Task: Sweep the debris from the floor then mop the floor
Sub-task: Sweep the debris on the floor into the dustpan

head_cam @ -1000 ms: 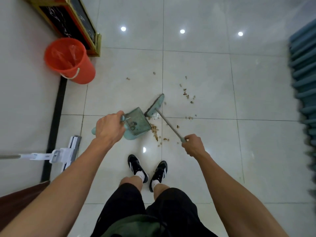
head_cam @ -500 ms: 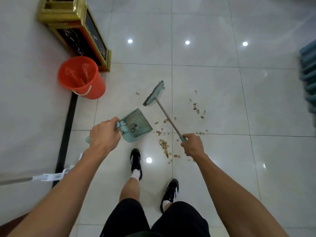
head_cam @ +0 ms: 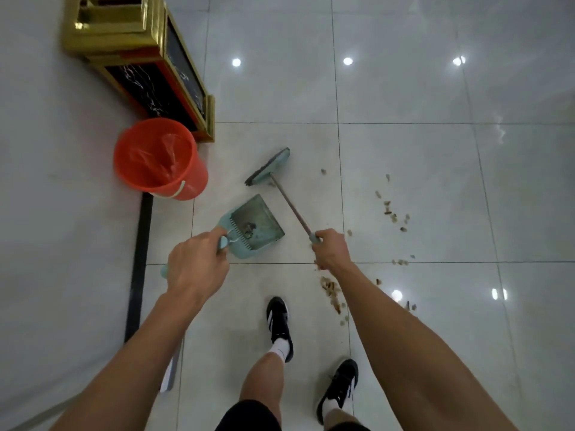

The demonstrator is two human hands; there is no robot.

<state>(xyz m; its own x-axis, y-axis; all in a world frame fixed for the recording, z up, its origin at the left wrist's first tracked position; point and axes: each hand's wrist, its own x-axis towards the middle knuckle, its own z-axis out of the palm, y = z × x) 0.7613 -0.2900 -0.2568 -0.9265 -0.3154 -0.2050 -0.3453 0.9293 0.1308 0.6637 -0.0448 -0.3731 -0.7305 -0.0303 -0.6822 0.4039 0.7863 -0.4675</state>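
My left hand grips the handle of a teal dustpan, which is held off the floor with a little debris inside. My right hand holds the thin handle of a small teal broom, whose head is just beyond the dustpan. Brown debris lies in a small pile beside my right forearm. More debris bits are scattered on the white tiles to the right. An orange bucket with a clear liner stands to the left of the dustpan.
A gold-framed black marble stand is against the white wall behind the bucket. A black strip runs along the wall's base. A white mop part shows under my left forearm. My feet in black shoes stand on the tiles.
I have stepped forward toward the bucket. Dustpan and broom moved up and left with my hands, away from the debris pile, which now lies near my right forearm.
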